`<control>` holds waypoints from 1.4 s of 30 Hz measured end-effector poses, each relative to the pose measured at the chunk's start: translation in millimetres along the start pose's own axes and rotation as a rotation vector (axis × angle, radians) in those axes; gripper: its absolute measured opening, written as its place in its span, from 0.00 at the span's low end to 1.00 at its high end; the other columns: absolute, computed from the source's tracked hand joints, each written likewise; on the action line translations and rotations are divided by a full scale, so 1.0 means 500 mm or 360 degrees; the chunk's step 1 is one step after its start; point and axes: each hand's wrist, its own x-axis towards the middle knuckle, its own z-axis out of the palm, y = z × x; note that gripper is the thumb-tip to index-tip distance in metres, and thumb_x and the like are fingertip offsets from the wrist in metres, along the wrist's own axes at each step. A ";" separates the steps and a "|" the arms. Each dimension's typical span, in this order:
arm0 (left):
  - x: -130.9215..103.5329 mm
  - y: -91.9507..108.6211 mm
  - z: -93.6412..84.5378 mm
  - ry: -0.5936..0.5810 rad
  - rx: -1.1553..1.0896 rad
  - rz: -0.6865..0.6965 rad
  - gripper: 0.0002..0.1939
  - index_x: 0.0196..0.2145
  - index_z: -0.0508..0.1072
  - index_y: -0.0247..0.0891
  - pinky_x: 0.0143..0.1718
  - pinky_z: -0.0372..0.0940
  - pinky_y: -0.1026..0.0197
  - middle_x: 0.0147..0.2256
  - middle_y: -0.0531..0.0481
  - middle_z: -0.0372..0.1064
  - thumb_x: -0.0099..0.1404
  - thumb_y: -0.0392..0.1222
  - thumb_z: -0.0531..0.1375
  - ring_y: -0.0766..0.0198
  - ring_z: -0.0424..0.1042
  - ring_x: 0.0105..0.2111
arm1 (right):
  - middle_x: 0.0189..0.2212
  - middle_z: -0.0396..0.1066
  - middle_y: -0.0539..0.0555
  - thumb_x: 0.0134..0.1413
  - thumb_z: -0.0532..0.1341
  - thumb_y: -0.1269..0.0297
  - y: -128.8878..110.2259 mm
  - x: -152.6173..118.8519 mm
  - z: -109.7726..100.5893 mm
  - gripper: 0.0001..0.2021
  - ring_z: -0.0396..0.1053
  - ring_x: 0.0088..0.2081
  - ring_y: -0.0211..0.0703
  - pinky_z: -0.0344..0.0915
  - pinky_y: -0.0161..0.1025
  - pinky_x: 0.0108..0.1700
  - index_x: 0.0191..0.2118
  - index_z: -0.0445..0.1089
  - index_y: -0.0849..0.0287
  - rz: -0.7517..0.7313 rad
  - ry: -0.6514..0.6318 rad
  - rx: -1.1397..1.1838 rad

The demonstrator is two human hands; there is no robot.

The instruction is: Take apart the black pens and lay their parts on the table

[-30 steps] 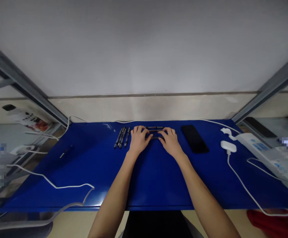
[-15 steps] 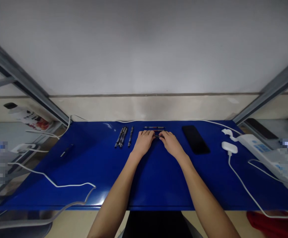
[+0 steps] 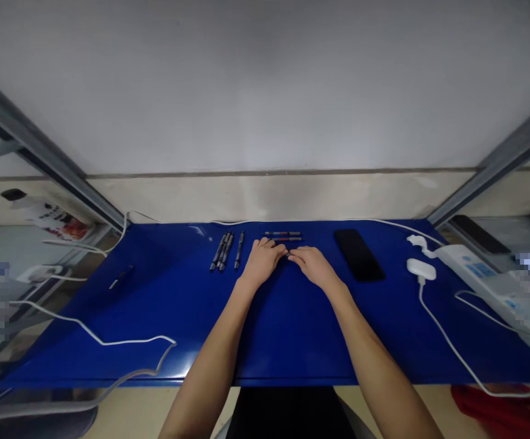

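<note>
My left hand [image 3: 261, 263] and my right hand [image 3: 313, 264] meet over the middle of the blue desk, fingers bent and closed. Between their fingertips shows a short dark piece of a pen [image 3: 287, 254]; the fingers cover most of it. Just beyond, two pens [image 3: 283, 233] lie crosswise, one behind the other, the nearer one partly behind my left fingers. Left of my left hand a single dark pen [image 3: 239, 250] lies lengthwise. Beside it is a small group of several similar pens [image 3: 222, 251] lying close together.
A black phone [image 3: 359, 255] lies to the right. Further right are a white earbud case [image 3: 421, 268] on a cable and a white power strip [image 3: 475, 268]. A dark pen [image 3: 121, 277] and a white cable [image 3: 123, 342] are at the left. A wall [image 3: 265, 195] rises behind the desk.
My right hand has come slightly nearer to me, its fingers now more pinched. Less of the pen shows between my hands, and the nearer crosswise pen is more visible.
</note>
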 end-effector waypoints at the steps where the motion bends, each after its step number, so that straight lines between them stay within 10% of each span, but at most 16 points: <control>1: 0.000 0.000 0.001 0.0000 -0.0004 -0.0003 0.18 0.40 0.74 0.44 0.43 0.53 0.55 0.36 0.46 0.69 0.74 0.48 0.45 0.56 0.63 0.41 | 0.34 0.75 0.56 0.66 0.54 0.65 -0.001 0.000 -0.001 0.13 0.71 0.38 0.48 0.65 0.43 0.43 0.39 0.77 0.57 -0.0009 0.0009 -0.0011; 15: 0.003 0.004 -0.001 0.0065 -0.0113 -0.0155 0.19 0.44 0.71 0.43 0.43 0.53 0.55 0.37 0.47 0.71 0.75 0.48 0.42 0.57 0.63 0.41 | 0.22 0.71 0.52 0.64 0.54 0.54 -0.017 0.003 -0.012 0.17 0.69 0.25 0.42 0.64 0.39 0.32 0.29 0.72 0.57 0.0417 0.0254 0.0512; 20: 0.004 0.007 0.005 0.0003 -0.0153 -0.0191 0.18 0.44 0.71 0.42 0.44 0.53 0.55 0.39 0.47 0.70 0.75 0.47 0.43 0.57 0.64 0.42 | 0.35 0.73 0.53 0.52 0.64 0.59 -0.009 0.007 0.001 0.10 0.72 0.37 0.43 0.67 0.39 0.39 0.39 0.69 0.56 0.0389 0.0392 0.0827; 25: 0.003 0.010 0.008 0.0005 -0.0213 -0.0139 0.17 0.41 0.70 0.41 0.45 0.53 0.56 0.43 0.47 0.70 0.75 0.45 0.44 0.58 0.64 0.44 | 0.25 0.69 0.50 0.62 0.55 0.57 -0.012 0.007 -0.001 0.12 0.69 0.27 0.41 0.67 0.40 0.35 0.46 0.68 0.57 0.0449 0.0295 0.0901; 30: 0.003 0.009 0.009 0.0040 -0.0219 -0.0179 0.17 0.41 0.70 0.40 0.45 0.53 0.55 0.41 0.47 0.71 0.75 0.45 0.43 0.58 0.65 0.43 | 0.41 0.71 0.55 0.52 0.64 0.63 -0.013 0.006 -0.006 0.22 0.70 0.43 0.44 0.67 0.40 0.41 0.54 0.65 0.53 0.0313 0.0291 0.0797; 35: 0.004 0.013 0.009 0.0001 -0.0239 -0.0196 0.18 0.41 0.71 0.40 0.46 0.54 0.54 0.42 0.46 0.71 0.75 0.46 0.43 0.57 0.65 0.45 | 0.30 0.72 0.51 0.62 0.55 0.62 -0.014 0.004 -0.005 0.18 0.72 0.34 0.42 0.68 0.42 0.41 0.57 0.62 0.55 0.0429 0.0266 0.0857; 39: 0.004 0.012 0.011 0.0019 -0.0230 -0.0202 0.19 0.40 0.71 0.39 0.46 0.54 0.54 0.41 0.45 0.71 0.75 0.45 0.43 0.56 0.65 0.44 | 0.46 0.71 0.55 0.53 0.62 0.66 -0.017 0.002 -0.010 0.28 0.69 0.49 0.46 0.68 0.43 0.45 0.60 0.59 0.49 0.0331 0.0261 0.0705; 42: 0.004 0.012 0.011 0.0047 -0.0248 -0.0196 0.19 0.40 0.71 0.39 0.45 0.54 0.54 0.41 0.46 0.72 0.75 0.46 0.42 0.56 0.66 0.44 | 0.38 0.73 0.54 0.58 0.59 0.62 -0.018 0.004 -0.007 0.23 0.72 0.42 0.45 0.68 0.44 0.44 0.59 0.61 0.52 0.0379 0.0240 0.0818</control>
